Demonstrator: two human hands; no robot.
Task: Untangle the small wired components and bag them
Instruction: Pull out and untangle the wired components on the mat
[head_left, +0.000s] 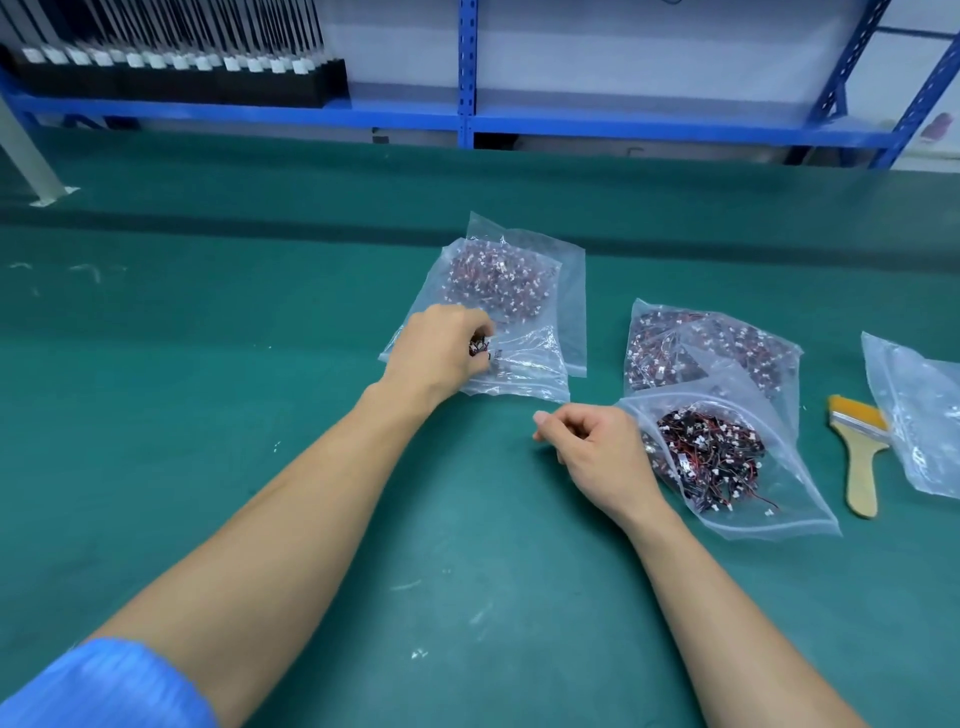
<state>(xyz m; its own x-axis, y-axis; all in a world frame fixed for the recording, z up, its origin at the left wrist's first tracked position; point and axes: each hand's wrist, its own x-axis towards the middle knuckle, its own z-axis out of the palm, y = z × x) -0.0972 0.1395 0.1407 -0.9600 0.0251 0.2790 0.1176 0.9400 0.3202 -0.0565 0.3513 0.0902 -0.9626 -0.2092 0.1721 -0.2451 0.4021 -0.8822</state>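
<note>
One small bunch of wired components (479, 347) pinched in curled fingers of left hand (441, 351). Near-empty bag (524, 364) touched, lying just right of fingertips. Right hand (592, 452) farther off, curled, nothing seen held, beside open supply bag (727, 514).

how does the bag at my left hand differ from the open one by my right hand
The left zip bag is nearly empty; the right zip bag holds a thick tangled pile of wired components. The left hand holds a small bundle at the left zip bag's edge; the right hand, curled by the right zip bag, shows nothing held. Both are clear plastic on the green mat.
</note>
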